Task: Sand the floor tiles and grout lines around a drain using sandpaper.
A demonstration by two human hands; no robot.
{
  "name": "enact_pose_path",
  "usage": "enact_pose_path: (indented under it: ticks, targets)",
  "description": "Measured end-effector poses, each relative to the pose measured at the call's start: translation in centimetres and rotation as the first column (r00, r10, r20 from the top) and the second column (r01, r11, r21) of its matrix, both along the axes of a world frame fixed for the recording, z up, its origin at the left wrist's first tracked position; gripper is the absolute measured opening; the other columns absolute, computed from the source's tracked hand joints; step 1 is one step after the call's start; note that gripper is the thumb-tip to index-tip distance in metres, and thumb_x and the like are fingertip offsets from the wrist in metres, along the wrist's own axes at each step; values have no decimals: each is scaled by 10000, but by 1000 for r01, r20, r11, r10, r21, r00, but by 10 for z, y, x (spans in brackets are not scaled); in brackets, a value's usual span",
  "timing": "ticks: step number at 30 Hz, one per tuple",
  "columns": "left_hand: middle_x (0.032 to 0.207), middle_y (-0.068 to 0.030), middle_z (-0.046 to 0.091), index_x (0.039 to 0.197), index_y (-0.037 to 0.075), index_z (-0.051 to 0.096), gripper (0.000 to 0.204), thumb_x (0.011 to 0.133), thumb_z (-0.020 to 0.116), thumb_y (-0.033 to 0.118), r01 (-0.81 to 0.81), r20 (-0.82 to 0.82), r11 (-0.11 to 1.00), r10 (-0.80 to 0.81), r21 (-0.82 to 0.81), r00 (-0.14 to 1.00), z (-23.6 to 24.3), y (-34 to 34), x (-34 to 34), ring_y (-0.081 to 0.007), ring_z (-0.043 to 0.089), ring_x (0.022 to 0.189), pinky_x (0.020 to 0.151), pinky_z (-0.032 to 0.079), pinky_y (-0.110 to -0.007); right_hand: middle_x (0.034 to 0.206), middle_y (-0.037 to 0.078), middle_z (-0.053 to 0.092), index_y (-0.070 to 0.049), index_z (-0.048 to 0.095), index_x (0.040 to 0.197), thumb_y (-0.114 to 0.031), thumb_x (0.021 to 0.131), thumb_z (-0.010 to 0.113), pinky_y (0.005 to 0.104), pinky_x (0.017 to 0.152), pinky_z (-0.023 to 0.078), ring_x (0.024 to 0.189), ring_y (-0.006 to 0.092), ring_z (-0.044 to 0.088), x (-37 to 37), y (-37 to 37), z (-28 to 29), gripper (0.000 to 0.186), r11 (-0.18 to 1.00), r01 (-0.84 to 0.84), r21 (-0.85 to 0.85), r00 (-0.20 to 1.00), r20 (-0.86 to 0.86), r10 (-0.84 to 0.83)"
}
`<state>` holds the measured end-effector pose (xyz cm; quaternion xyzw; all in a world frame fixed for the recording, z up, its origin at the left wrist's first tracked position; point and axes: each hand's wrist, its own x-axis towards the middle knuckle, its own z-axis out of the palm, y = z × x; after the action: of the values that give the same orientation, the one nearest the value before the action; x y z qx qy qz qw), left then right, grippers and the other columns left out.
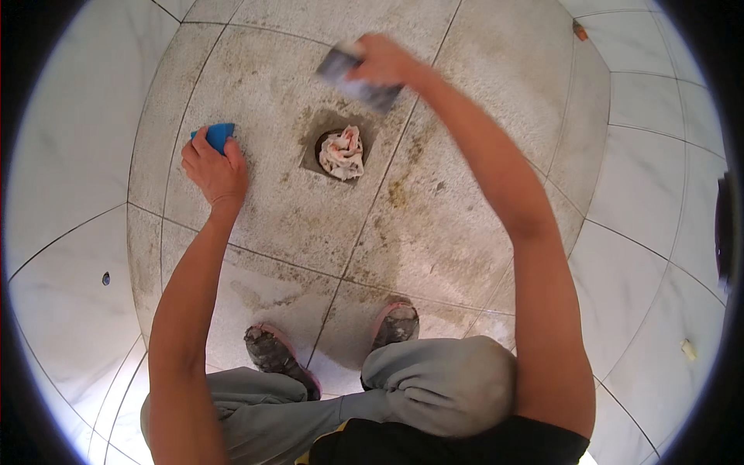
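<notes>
My left hand (215,172) is closed around a small blue piece (222,135), perhaps a sponge or a rubber spreader, against the floor tile on the left. Farther off and to the right, my right hand (384,62) grips a flat grey rectangular pad (375,96). Motion blurs the pad, so its exact kind is unclear. Between the hands, a crumpled whitish cloth (342,153) with reddish marks is stuffed into a round pipe opening. A square cut-out (308,156) in the floor tile surrounds that opening.
Rough beige floor tiles (287,209) carry dark joints and brownish stains. Glossy white marbled wall tiles (70,170) rise on both sides. My shoes (273,353) stand near the cut-out. A small orange-brown piece (580,31) lies at the far right edge.
</notes>
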<state>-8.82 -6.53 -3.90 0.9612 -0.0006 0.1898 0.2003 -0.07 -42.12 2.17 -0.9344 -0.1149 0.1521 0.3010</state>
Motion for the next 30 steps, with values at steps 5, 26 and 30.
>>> enact_pose_path:
  ticks: [5,26,30]
  targets:
    - [1212,-204,493,1259,92,527,471,831,634,257,17,-25,1000,-17,-6,1000,2,6,0,-412,475,1111,958,387,-533,817,187,727,38,723,912,-302,673,804,389,700,569,714,272,716,-3,8,15,424,997,-5,-76,998,-67,0]
    - [1167,-207,518,1253,94,521,467,833,633,266,-26,64,996,20,88,998,-4,11,-4,-412,519,1031,899,427,-514,1052,98,678,-70,653,1091,-44,760,637,436,773,559,1014,318,624,-152,36,-6,333,890,153,-429,939,344,4]
    - [1170,-209,520,1253,96,520,466,835,632,267,27,17,999,-28,37,999,8,-1,-1,-410,515,1038,905,424,-514,1037,97,690,-82,665,1091,-20,760,619,431,792,558,1026,309,624,-118,7,16,340,859,245,-449,951,286,-122]
